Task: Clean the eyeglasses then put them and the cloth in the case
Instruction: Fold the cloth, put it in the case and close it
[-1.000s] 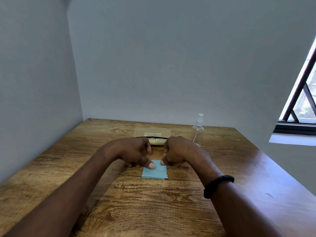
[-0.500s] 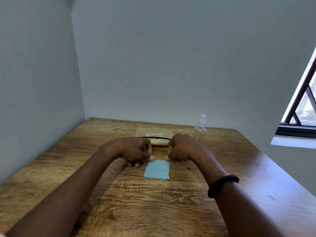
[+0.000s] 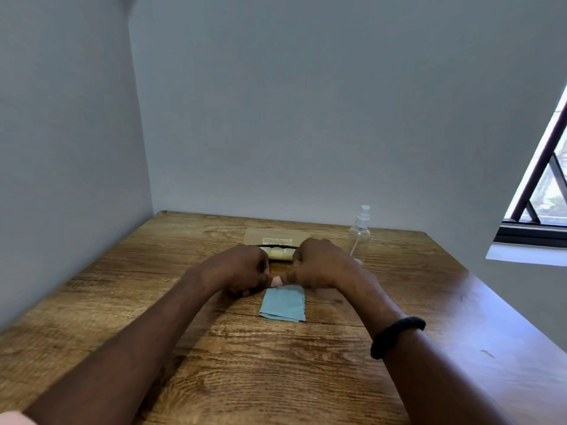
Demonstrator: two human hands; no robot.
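Our left hand (image 3: 242, 271) and right hand (image 3: 319, 265), fingers curled, pinch far edge of cloth (image 3: 282, 306), flat on table (image 3: 276, 381) just before open case (image 3: 277, 237). We fold evenly, corners matched, small enough for case; eyeglasses not visible to us

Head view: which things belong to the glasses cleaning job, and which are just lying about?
For the job: cloth, case, probably the spray bottle.
Not for the job: wristband, window.
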